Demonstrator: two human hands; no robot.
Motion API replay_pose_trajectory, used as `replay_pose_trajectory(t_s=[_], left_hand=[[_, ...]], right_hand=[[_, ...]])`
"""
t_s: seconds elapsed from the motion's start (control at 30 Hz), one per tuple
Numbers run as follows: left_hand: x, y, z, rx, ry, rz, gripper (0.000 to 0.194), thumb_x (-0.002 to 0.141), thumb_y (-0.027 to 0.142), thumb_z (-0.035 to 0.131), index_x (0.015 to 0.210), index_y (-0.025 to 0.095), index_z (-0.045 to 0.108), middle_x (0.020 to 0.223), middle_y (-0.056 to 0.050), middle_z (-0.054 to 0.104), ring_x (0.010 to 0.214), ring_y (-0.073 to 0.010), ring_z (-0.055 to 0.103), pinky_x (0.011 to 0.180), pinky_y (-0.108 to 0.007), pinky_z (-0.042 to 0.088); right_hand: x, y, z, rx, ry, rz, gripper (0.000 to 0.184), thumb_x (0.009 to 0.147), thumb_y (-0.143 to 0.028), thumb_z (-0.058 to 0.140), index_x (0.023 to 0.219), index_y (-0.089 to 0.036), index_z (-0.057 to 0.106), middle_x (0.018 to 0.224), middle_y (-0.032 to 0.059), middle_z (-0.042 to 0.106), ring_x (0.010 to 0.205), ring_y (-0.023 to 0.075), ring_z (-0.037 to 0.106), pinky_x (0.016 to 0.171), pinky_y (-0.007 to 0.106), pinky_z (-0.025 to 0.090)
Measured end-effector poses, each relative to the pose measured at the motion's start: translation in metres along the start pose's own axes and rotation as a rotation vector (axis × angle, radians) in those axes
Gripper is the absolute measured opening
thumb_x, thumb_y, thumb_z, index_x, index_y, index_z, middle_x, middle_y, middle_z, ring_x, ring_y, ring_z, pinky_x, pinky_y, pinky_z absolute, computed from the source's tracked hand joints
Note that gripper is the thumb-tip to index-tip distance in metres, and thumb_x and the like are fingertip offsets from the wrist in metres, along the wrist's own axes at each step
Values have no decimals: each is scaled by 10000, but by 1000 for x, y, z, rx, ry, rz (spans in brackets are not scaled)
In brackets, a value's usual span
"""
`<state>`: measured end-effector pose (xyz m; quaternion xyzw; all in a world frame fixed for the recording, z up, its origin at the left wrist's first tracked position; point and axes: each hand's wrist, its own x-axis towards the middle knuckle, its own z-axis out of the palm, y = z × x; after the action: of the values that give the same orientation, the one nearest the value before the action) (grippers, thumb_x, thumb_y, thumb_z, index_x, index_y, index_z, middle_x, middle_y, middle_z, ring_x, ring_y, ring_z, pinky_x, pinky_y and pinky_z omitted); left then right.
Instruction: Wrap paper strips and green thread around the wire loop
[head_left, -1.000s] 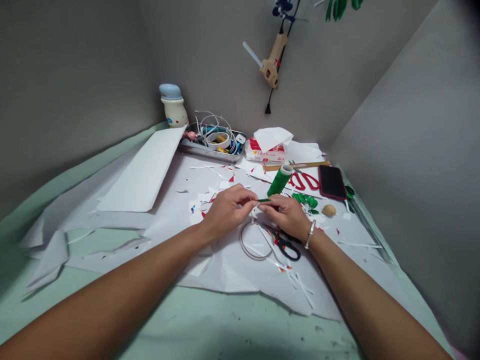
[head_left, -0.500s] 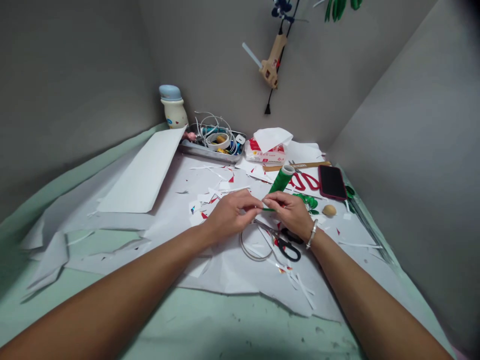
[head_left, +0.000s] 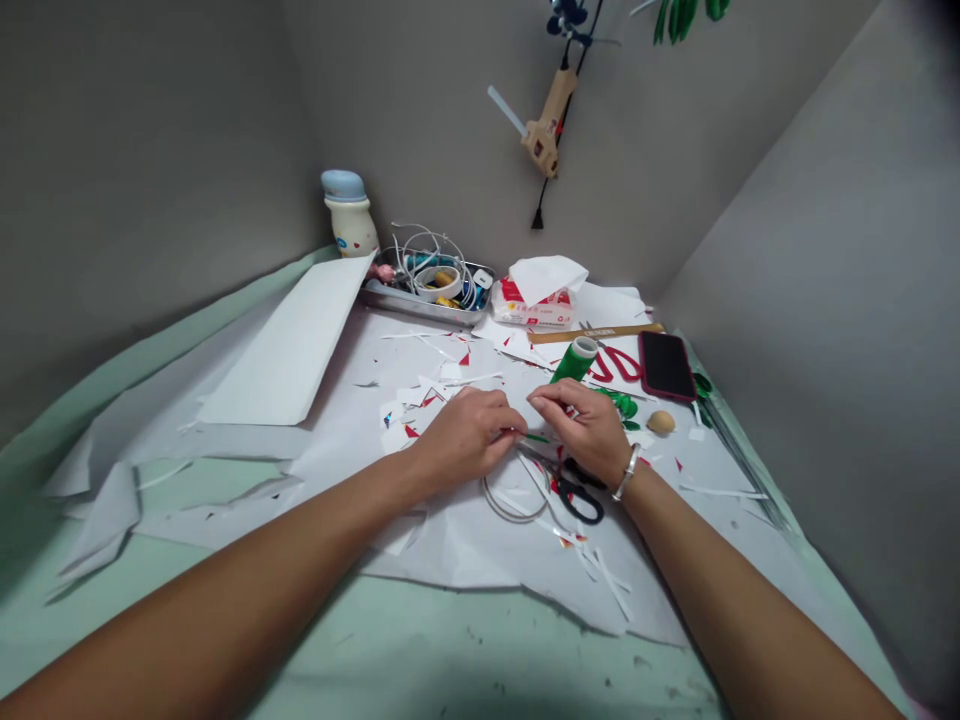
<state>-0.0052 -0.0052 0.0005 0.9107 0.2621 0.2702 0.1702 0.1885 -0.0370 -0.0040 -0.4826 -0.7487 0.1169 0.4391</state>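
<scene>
My left hand (head_left: 474,432) is closed, its thumb and fingertips pinching a thin green stem-like piece (head_left: 535,437) whose free end points right. My right hand (head_left: 583,422), with a bangle on the wrist, is closed, thumb against forefinger. A spool of green thread (head_left: 574,361) leans up from behind its fingers, its lower end hidden by the hand. Any thread running between the hands is too fine to see. Below the hands lie black-handled scissors (head_left: 580,500) and a thin ring-shaped loop (head_left: 516,517). Green leaf-like pieces (head_left: 621,405) lie just beyond my right hand.
White paper with scraps covers the table (head_left: 450,640). Behind stand a metal tray (head_left: 431,309) of supplies, a tissue pack (head_left: 534,305) and a bottle (head_left: 351,220). Red-handled scissors (head_left: 625,364), a ruler (head_left: 592,333), a phone (head_left: 666,366) and a small brown ball (head_left: 661,422) lie right. A glue gun (head_left: 547,130) hangs on the wall.
My hands have come apart slightly. My right hand has shifted a little right, the spool moving along with it. The green piece now shows tilted, held only by my left hand.
</scene>
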Motion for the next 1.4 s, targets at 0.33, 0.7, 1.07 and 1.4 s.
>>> replay_pose_trajectory(t_s=[0.33,0.7,1.07,1.4], left_hand=[[3,-7,-3,-155,303,-312,140,838,205,551,865,183,687,879,-41,651,833,-171,596,715,-284,459],[3,-1,-4,-239,42,-100,138,845,182,560,867,191,696,824,-21,637,789,-147,583,770,-289,447],[2,-8,0,14,89,-168,165,850,165,528,850,183,691,810,-33,631,795,-179,566,773,-336,421],[5,-3,-6,-293,195,-200,128,855,222,560,864,185,683,863,-25,638,826,-150,591,753,-277,459]], right_hand=[[-5,-8,10,-75,-243,-171,130,875,-216,574,846,-194,699,717,28,664,707,153,564,699,285,453],[-1,10,3,7,10,65,137,896,-247,559,856,-194,678,827,32,686,749,154,600,690,280,460],[-5,-18,8,-122,-67,-195,136,898,-221,543,875,-190,674,710,28,628,681,155,520,684,300,433],[-3,6,6,-5,-127,41,129,875,-205,570,819,-194,685,786,22,682,729,148,601,681,266,452]])
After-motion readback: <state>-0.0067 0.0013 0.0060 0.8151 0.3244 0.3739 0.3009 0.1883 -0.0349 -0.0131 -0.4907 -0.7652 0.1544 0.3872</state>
